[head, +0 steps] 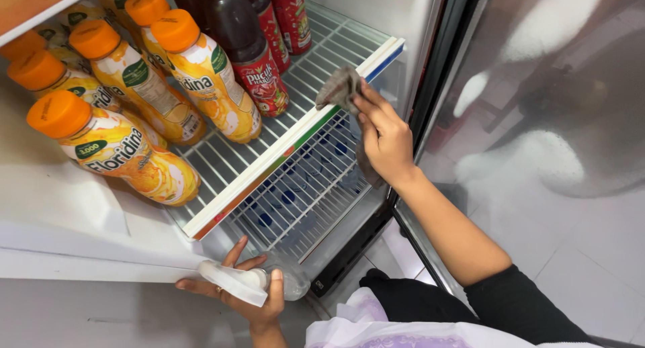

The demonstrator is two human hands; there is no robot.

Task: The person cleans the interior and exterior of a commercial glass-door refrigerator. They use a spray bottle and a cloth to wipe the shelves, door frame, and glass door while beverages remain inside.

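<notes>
While we crouch at the open fridge, our left hand (pixel 245 291) is wrapped around a clear spray bottle (pixel 269 281) down low; further in, our right hand (pixel 383 136) pinches a grey cloth (pixel 339 89) against the shelf's front rail (pixel 295 136); orange juice bottles (pixel 201 72) and dark tea bottles (pixel 245 46) sit behind.

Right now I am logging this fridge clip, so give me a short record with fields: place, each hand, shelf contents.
place: open display fridge, wire shelf with a white front strip
right hand: presses a grey cloth on the strip's right end
left hand: grip closed around a clear spray bottle with white trigger, held low in front of the fridge
shelf contents: orange-capped juice bottles on the left, dark tea bottles behind
lower shelf: blue bottle caps seen through the wires
</notes>
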